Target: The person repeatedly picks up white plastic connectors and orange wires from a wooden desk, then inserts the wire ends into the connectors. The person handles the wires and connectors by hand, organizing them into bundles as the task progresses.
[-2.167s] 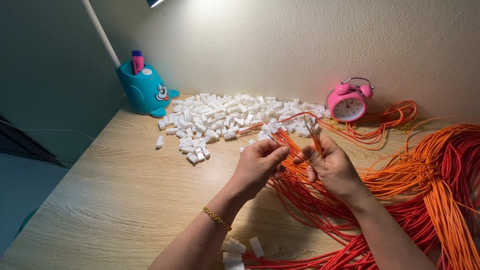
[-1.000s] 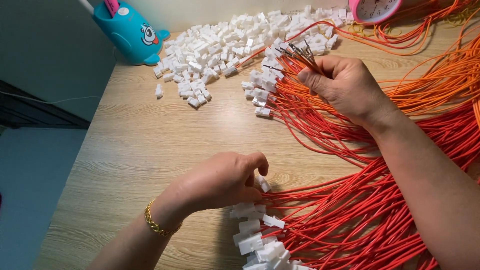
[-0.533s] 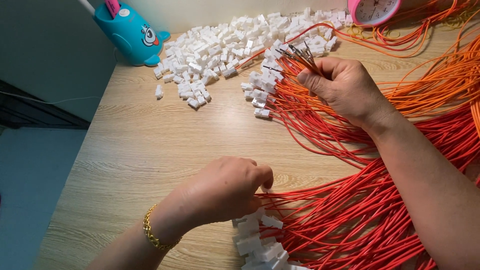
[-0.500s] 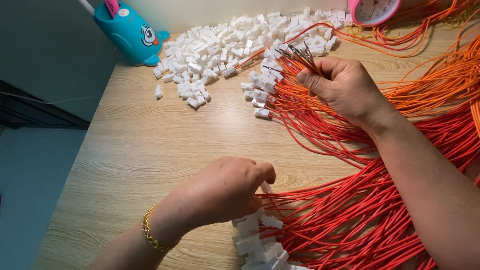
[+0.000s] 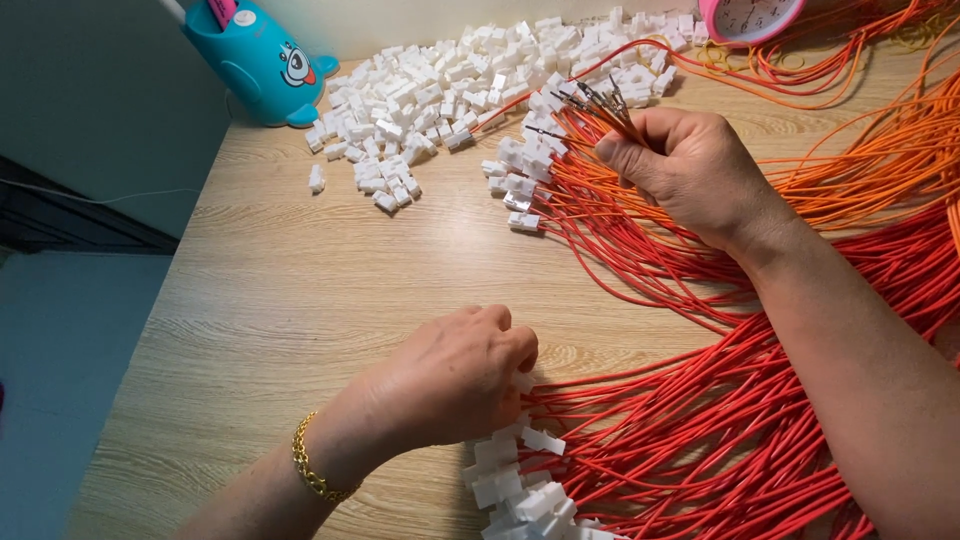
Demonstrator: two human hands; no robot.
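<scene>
My right hand (image 5: 690, 170) pinches a small bunch of red wires (image 5: 610, 105) whose bare metal tips fan out toward the far side of the table. My left hand (image 5: 455, 375) is curled near the table's front edge, fingers closed over a white plastic connector (image 5: 523, 381) at the end of a red wire. More finished wires with white connectors (image 5: 520, 480) lie just below that hand. A large heap of loose white connectors (image 5: 450, 90) sits at the far middle of the wooden table (image 5: 260, 300).
Red and orange wire bundles (image 5: 860, 220) cover the table's right half. A blue cartoon-shaped pen holder (image 5: 255, 60) stands at the far left, and a pink alarm clock (image 5: 745, 15) at the far right. The table's left edge drops to a blue floor (image 5: 60, 380).
My left hand left the right hand, came down to the near pile of connector-tipped wires and curled shut there. The view tilted down. My right hand kept its wires still.
</scene>
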